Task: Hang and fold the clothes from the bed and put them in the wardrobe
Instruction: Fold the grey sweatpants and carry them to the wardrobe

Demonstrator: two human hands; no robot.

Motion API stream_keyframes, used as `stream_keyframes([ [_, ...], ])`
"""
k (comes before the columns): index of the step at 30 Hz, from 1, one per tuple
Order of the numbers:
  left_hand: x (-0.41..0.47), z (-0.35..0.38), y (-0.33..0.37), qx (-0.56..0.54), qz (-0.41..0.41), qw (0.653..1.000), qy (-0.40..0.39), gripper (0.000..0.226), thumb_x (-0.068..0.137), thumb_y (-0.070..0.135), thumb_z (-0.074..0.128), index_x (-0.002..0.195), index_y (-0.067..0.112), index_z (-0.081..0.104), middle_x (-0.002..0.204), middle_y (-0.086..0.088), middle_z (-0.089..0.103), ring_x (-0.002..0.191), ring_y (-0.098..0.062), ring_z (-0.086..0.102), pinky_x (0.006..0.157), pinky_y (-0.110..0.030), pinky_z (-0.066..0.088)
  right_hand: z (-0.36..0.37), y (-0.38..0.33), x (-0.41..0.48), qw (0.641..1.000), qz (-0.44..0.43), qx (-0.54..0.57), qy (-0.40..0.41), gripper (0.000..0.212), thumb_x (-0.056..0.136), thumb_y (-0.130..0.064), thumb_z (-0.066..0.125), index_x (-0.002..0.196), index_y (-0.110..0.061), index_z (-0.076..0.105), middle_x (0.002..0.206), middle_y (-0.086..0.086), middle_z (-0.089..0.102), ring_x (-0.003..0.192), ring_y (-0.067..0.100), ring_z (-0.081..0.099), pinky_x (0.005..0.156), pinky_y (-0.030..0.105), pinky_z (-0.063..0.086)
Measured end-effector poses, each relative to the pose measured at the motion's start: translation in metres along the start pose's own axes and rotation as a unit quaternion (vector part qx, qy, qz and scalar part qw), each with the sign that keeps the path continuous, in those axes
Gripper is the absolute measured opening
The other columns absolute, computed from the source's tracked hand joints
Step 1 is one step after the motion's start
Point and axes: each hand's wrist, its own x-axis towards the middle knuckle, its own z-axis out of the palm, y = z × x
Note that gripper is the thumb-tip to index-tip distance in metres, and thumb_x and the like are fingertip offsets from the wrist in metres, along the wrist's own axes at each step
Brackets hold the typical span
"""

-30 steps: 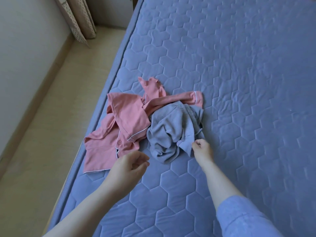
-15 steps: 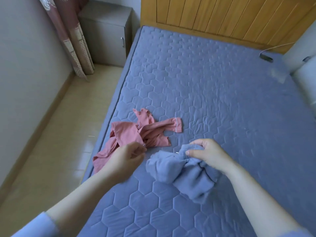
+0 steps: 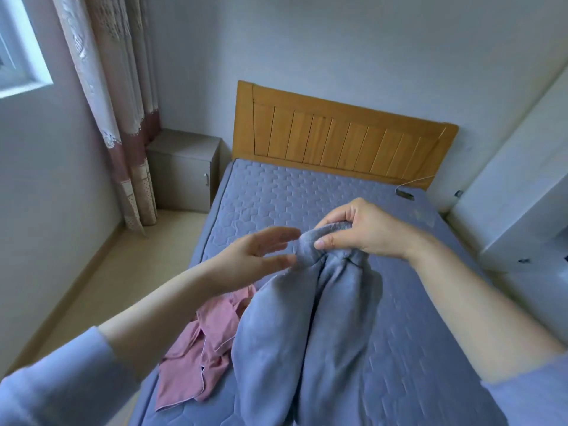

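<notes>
A blue-grey garment hangs in the air above the bed, two long tubes of cloth drooping down. My right hand pinches its ribbed top edge between thumb and fingers. My left hand is just left of that edge, fingers straight and spread, fingertips close to the cloth and holding nothing. A pink shirt with thin white piping lies crumpled on the mattress near its left side, partly hidden behind my left forearm and the hanging garment.
The bed has a blue quilted cover and a wooden headboard. A grey nightstand and a curtain stand at the left. A small dark object with a thin cable lies near the headboard. White furniture borders the right.
My right hand has lifted the blue-grey garment off the mattress so it hangs. My left hand opened and moved toward its top edge. The view tilted up toward the headboard.
</notes>
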Motion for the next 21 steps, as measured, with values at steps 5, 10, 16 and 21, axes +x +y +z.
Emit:
stream_keyframes([
  [5, 0.007, -0.007, 0.035, 0.034, -0.002, 0.996, -0.081, 0.033, 0.091, 0.018, 0.065, 0.120, 0.006, 0.058, 0.118, -0.010, 0.067, 0.111, -0.016, 0.061, 0.102, -0.033, 0.047, -0.018, -0.037, -0.016, 0.999, -0.026, -0.023, 0.007, 0.012, 0.079, -0.015, 0.079, 0.090, -0.017, 0.078, 0.089, -0.001, 0.077, 0.091, 0.014, 0.071, 0.085, 0.031, 0.056],
  [10, 0.009, -0.036, 0.033, 0.225, 0.004, 0.974, -0.010, 0.056, 0.072, 0.056, 0.072, 0.078, 0.004, 0.055, 0.068, 0.004, 0.049, 0.066, -0.010, 0.047, 0.065, -0.034, 0.040, -0.029, -0.037, -0.025, 0.997, 0.001, -0.074, 0.024, 0.029, 0.074, -0.037, 0.082, 0.083, -0.011, 0.075, 0.081, 0.016, 0.070, 0.072, 0.017, 0.059, 0.070, 0.037, 0.046],
  [16, 0.017, -0.090, 0.047, 0.277, 0.092, 0.935, 0.204, 0.032, 0.084, 0.032, 0.073, 0.074, 0.006, 0.056, 0.064, 0.002, 0.047, 0.062, -0.011, 0.041, 0.057, -0.024, 0.032, -0.022, -0.006, -0.026, 0.984, 0.096, -0.138, -0.061, 0.045, 0.082, -0.024, 0.075, 0.043, -0.021, 0.052, 0.043, -0.011, 0.042, 0.041, 0.002, 0.036, 0.045, 0.017, 0.029],
  [21, 0.018, -0.103, 0.043, 0.245, 0.087, 0.937, 0.235, 0.026, 0.085, 0.034, 0.071, 0.077, 0.011, 0.062, 0.069, 0.002, 0.053, 0.066, -0.011, 0.048, 0.063, -0.028, 0.038, -0.021, 0.023, -0.034, 0.987, 0.132, -0.086, -0.042, 0.027, 0.092, -0.027, 0.062, 0.069, -0.015, 0.061, 0.061, -0.006, 0.055, 0.056, 0.008, 0.048, 0.059, 0.026, 0.038],
])
